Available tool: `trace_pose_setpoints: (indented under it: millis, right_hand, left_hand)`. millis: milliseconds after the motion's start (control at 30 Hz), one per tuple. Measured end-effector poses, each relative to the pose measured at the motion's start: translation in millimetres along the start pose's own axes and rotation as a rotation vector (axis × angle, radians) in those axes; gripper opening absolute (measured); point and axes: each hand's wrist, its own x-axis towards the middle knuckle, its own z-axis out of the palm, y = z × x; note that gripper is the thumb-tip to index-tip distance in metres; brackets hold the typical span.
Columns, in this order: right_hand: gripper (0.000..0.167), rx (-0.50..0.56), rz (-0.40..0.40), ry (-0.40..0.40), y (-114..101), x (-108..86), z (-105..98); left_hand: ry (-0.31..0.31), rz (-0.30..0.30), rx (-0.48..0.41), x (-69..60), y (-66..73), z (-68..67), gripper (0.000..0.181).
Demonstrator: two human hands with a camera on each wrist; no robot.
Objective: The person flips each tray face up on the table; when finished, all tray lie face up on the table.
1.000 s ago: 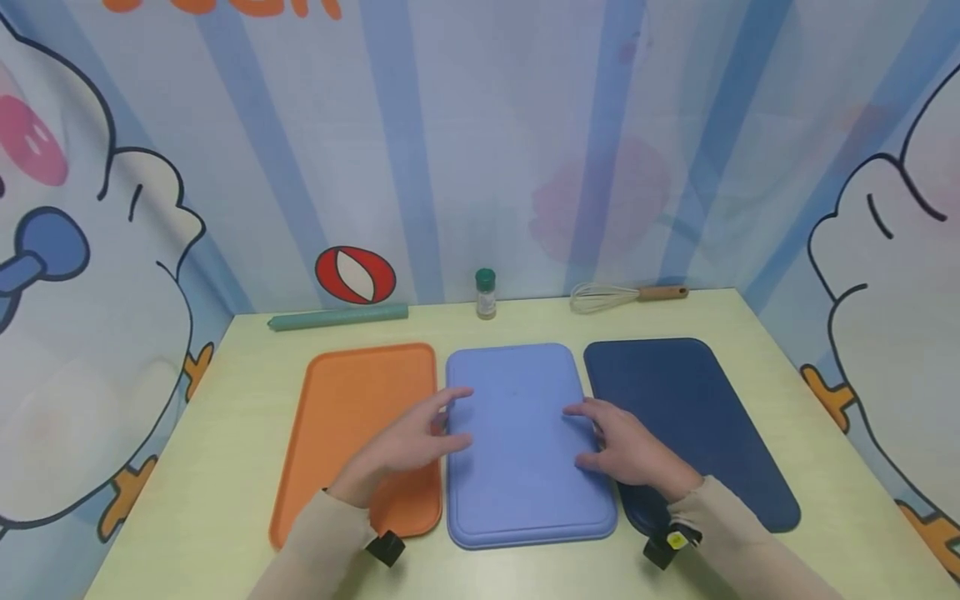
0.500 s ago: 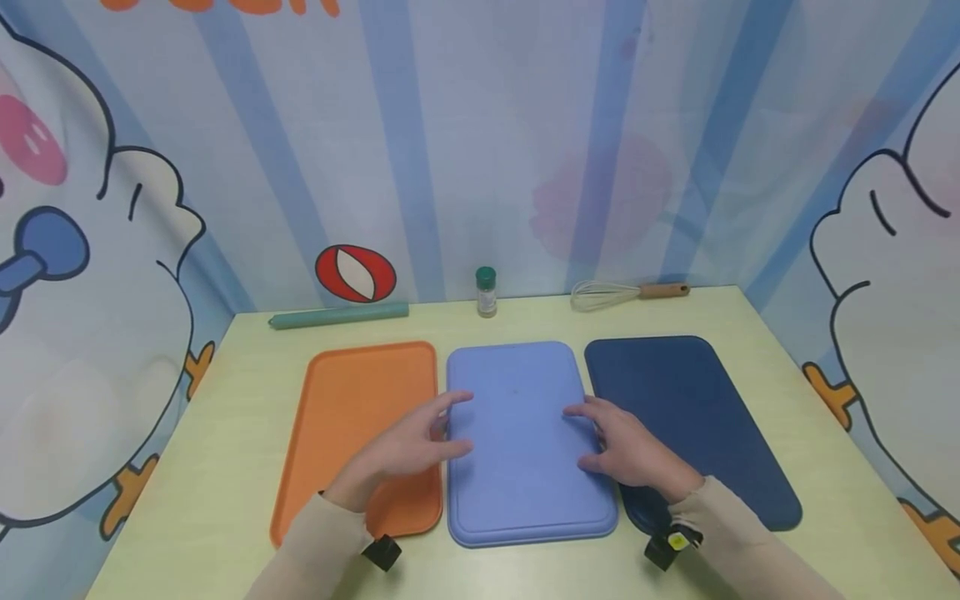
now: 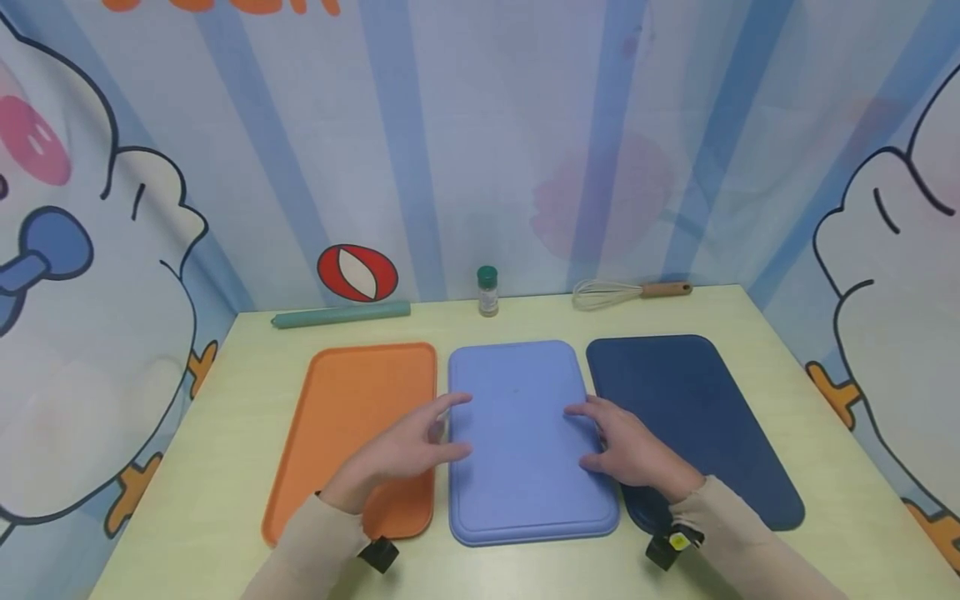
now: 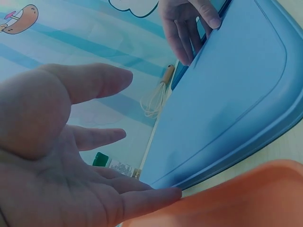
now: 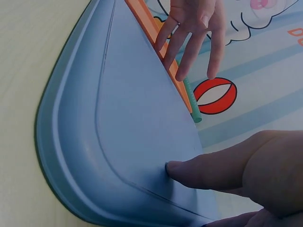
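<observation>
A periwinkle-blue tray [image 3: 517,475], its flat face raised above a lower rim, lies in the middle of the table. My left hand [image 3: 408,442] is at its left side, fingers spread, over the gap beside the orange tray [image 3: 360,383]. In the left wrist view a fingertip of the left hand [image 4: 90,161] lies close to the rims of both trays; contact is unclear. At the right side is my right hand [image 3: 626,442], thumb over the blue face. The right wrist view has that thumb [image 5: 203,175] at the surface, fingers partly hidden beyond the edge. Neither hand visibly grips anything.
A navy tray [image 3: 712,433] lies under and beyond the right hand. Along the table's back edge sit a green stick-like roll [image 3: 341,315], a small green-capped shaker jar [image 3: 487,292] and a whisk [image 3: 630,293]. A printed curtain [image 3: 495,150] hangs behind.
The orange tray's near end has shifted slightly left, widening the gap to the blue tray. Both hands stay nearly in place; the whole view drifts a little.
</observation>
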Motion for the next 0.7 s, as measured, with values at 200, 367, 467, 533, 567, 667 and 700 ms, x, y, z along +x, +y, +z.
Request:
trace_pose_setpoints:
  millis: [200,367,467,533,567,667,700]
  right_hand:
    - [0.065,-0.007,0.001,-0.018,-0.1,-1.1,-1.3]
    - [0.066,-0.005,0.011,-0.039,-1.8,-0.6,-1.7]
    - [0.068,-0.003,0.021,-0.047,-3.4,0.3,-2.0]
    - [0.068,-0.003,0.025,-0.053,-4.2,0.8,-2.0]
    - [0.069,-0.003,0.026,-0.055,-4.4,1.0,-2.0]
    - [0.069,-0.002,0.030,-0.054,-4.9,1.3,-2.0]
    - [0.069,0.000,0.030,-0.052,-4.9,1.3,-2.0]
  left_hand:
    - [-0.020,0.027,0.000,8.8,-3.0,4.7,0.072]
    - [0.007,0.017,0.004,16.8,-5.8,8.8,0.073]
    - [0.036,0.008,0.009,19.8,-6.0,11.1,0.073]
    - [0.050,0.011,0.000,20.2,-5.4,12.8,0.073]
    - [0.057,0.015,-0.008,20.6,-5.3,13.8,0.073]
    - [0.080,0.033,-0.031,21.2,-4.6,16.9,0.073]
    - [0.087,0.041,-0.037,21.2,-4.3,18.1,0.073]
